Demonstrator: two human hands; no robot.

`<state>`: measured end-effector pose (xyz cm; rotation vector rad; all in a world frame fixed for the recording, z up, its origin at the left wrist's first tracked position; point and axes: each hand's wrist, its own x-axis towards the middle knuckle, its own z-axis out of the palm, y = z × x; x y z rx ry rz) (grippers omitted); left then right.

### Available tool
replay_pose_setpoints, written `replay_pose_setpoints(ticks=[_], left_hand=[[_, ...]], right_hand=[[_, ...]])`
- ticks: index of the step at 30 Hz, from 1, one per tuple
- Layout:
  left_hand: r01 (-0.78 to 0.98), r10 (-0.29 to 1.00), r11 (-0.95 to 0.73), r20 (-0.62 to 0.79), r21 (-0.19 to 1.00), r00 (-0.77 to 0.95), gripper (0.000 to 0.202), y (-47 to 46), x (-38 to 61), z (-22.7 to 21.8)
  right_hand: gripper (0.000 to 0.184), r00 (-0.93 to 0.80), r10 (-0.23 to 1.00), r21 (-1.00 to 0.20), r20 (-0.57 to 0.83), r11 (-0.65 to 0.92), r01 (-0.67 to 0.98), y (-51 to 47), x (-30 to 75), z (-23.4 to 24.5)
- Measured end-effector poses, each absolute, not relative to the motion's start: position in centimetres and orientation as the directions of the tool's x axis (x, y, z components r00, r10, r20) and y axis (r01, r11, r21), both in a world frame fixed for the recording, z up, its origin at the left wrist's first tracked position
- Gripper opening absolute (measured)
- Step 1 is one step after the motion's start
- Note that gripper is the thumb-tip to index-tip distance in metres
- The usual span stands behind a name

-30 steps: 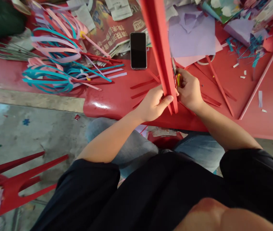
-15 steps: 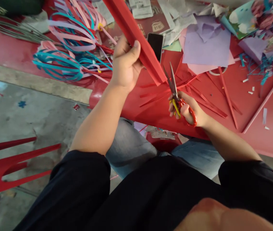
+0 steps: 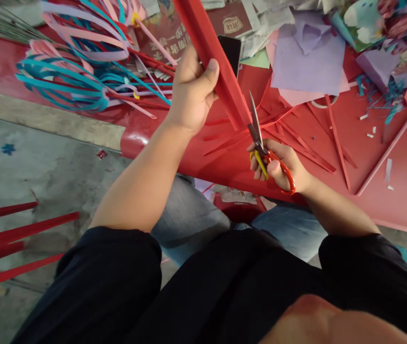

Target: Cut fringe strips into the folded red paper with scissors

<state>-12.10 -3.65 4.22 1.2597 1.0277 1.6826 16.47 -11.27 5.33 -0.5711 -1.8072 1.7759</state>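
Note:
Pinched between thumb and fingers of my left hand [image 3: 196, 95] is a long folded strip of red paper [image 3: 227, 83], slanting from the top of the view down to the right. My right hand [image 3: 282, 165] is closed on scissors [image 3: 257, 126] with one red and one yellow handle loop. The blades stand apart at the lower end of the paper, one in front of it and the other partly hidden behind it. Cut red paper strips [image 3: 304, 143] lie on the red table [image 3: 397, 200] beneath and beyond the scissors.
Striped paper-strip lanterns [image 3: 63, 86] in blue, pink and lilac lie at the left. A phone [image 3: 231, 50] rests behind the red paper. Purple sheets [image 3: 307, 62] and paper scraps cover the back right. A pink stick [image 3: 388, 150] lies at the right. A red stool [image 3: 6, 243] stands on the floor.
The scissors have come up against the lower end of the red paper, with the paper now between the blades. The view has shifted slightly.

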Motion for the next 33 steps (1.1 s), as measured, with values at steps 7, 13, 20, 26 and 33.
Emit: replay_pose_setpoints(ticks=[7, 13, 20, 26, 33], left_hand=[[-0.165, 0.945, -0.257, 0.212, 0.952, -0.251, 0.013, -6.0, -10.5, 6.1], [-0.225, 0.955, -0.241, 0.189, 0.944, -0.229, 0.015, -6.8, -10.2, 6.7], [-0.154, 0.921, -0.382, 0.362, 0.911, -0.142, 0.063, -2.3, -12.4, 2.7], [-0.135, 0.871, -0.488, 0.471, 0.862, -0.143, 0.055, -1.8, -12.4, 2.2], [-0.119, 0.903, -0.426, 0.413, 0.897, -0.116, 0.067, -2.0, -12.9, 2.3]], right_hand=[[0.064, -0.745, 0.665, -0.998, 0.049, 0.010, -0.057, -11.4, 16.4, 5.3], [0.064, -0.727, 0.687, -0.998, 0.012, -0.032, -0.047, -11.6, 16.4, 4.8], [0.062, -0.704, 0.709, -0.999, -0.029, -0.031, 0.011, -11.7, 16.4, 4.9], [0.051, -0.645, 0.759, -0.996, -0.089, -0.056, 0.071, -11.9, 16.3, 5.2], [0.077, -0.719, 0.694, -0.998, -0.039, 0.000, 0.055, -11.3, 16.6, 5.5]])
